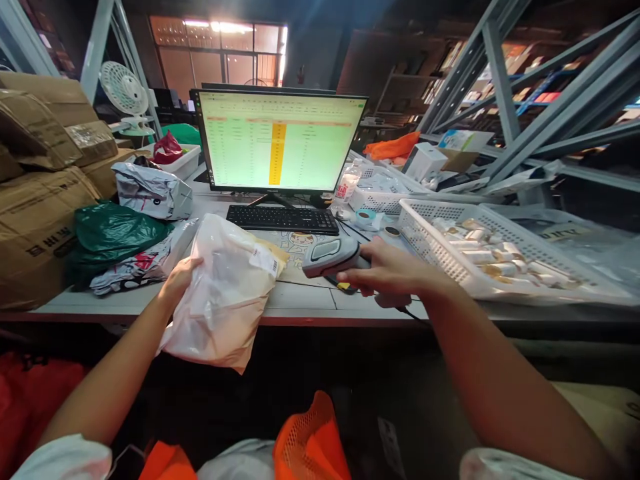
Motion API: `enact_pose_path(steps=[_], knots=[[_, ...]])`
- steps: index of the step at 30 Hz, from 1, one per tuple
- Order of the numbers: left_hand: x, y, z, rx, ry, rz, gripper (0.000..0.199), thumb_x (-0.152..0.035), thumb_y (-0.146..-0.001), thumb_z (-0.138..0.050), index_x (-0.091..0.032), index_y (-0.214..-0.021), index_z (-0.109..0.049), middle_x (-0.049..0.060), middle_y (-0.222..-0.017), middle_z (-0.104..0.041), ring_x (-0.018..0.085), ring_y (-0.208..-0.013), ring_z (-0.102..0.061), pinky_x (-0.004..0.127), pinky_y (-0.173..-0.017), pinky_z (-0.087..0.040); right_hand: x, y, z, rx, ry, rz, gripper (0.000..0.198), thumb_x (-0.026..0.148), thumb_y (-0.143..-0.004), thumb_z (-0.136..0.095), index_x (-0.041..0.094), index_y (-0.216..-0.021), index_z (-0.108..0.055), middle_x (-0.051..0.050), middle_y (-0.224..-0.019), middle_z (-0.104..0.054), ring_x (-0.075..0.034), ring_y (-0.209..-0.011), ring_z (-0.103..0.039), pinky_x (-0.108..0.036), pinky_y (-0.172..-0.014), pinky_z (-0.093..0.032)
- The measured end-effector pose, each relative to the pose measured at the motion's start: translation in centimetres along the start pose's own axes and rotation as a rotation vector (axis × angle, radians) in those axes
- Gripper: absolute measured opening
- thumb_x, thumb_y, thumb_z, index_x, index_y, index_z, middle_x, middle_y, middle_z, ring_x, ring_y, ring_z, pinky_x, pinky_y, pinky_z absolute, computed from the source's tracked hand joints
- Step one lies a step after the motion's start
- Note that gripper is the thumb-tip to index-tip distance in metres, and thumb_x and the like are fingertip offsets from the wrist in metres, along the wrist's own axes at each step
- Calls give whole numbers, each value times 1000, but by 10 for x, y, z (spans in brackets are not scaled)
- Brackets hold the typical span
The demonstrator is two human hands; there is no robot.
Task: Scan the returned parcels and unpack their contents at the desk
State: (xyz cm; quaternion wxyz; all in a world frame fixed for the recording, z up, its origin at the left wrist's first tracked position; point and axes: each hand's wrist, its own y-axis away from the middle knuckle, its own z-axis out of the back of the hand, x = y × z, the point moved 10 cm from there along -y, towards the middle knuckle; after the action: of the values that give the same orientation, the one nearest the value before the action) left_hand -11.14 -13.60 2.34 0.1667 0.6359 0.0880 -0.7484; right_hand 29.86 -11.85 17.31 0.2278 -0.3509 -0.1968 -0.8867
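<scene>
Holding parcel (223,290) and scanner (331,256)

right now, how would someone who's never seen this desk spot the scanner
Find the wide black-framed monitor with a pale green screen, then the long black keyboard beneath it. Nearer the viewer, by the keyboard's right end, the person's right-hand grip holds a grey plastic pistol-shaped scanner. Its bulky rounded head sets it apart from the ring-shaped blue roll behind.
</scene>
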Motion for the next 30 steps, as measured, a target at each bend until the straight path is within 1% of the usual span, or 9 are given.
enact_pose_path(steps=[6,8,12,15,19,21,23,26,30], knots=[[13,2,0,0,109,92,28,-41,-77,-63,-19,-93,-71,8,-91,-75,23,-76,-68,31,-70,-57,9,-25,-14,105,41,43,44,52,-89,-64,22,-119,-76,2,-59,-59,-14,-48,-52,-23,-44,-41],[12,2,-1,21,82,62,29,-42,-78,-61,-20,-94,-71,10,-93,-76,25,-80,-70,33,-72,-58,0,-36,-7,58,56,58,43,52,-90,-64,21,-117,-76,1,-61,-61,-16,-53,-58,-25,-49,-45],[12,1,1,28,-50,-32,32,-49,-79,-56,-20,-85,-69,8,-81,-74,26,-72,-68,34,-67,-55,-72,-71,21,-224,219,-132,43,53,-91,-64,15,-110,-71,-5,-70,-69,-22,-63,-67,-30,-58,-49],[16,-1,3,15,-65,-80,36,-54,-79,-57,-20,-81,-69,5,-73,-71,25,-67,-64,33,-62,-52,-132,-87,36,-432,513,-339,43,47,-97,-59,10,-117,-67,-18,-102,-75,-31,-93,-73,-35,-74,-52],[20,-3,3,13,-33,-101,36,-55,-79,-58,-21,-80,-70,6,-77,-72,25,-69,-64,33,-64,-52,-171,-89,32,-407,712,-522,47,45,-99,-55,7,-127,-63,-25,-123,-69,-39,-115,-67,-42,-87,-51],[18,-2,-1,32,-89,-129,35,-55,-80,-57,-22,-80,-68,7,-80,-72,26,-72,-64,33,-64,-51,-165,-91,34,-354,722,-541,52,53,-97,-56,9,-122,-66,-25,-123,-69,-40,-117,-66,-44,-89,-51],[14,-1,-4,34,-174,-165,35,-55,-81,-56,-22,-81,-67,7,-83,-73,26,-76,-64,32,-67,-50,-143,-97,51,-439,717,-522,56,57,-99,-50,9,-122,-67,-25,-124,-69,-40,-118,-65,-45,-91,-51],[11,0,-5,20,-268,-183,34,-52,-80,-55,-20,-82,-66,8,-87,-74,27,-80,-64,32,-70,-49,-101,-129,71,-646,686,-391,51,37,-107,-33,7,-140,-57,-26,-132,-64,-36,-123,-62,-42,-98,-49],[17,-3,-5,41,-263,-142,35,-53,-80,-57,-19,-81,-65,10,-80,-70,26,-75,-64,30,-64,-48,-97,-207,33,-399,611,-266,48,19,-98,-52,14,-146,-56,-18,-134,-67,-26,-123,-63,-32,-104,-45]])
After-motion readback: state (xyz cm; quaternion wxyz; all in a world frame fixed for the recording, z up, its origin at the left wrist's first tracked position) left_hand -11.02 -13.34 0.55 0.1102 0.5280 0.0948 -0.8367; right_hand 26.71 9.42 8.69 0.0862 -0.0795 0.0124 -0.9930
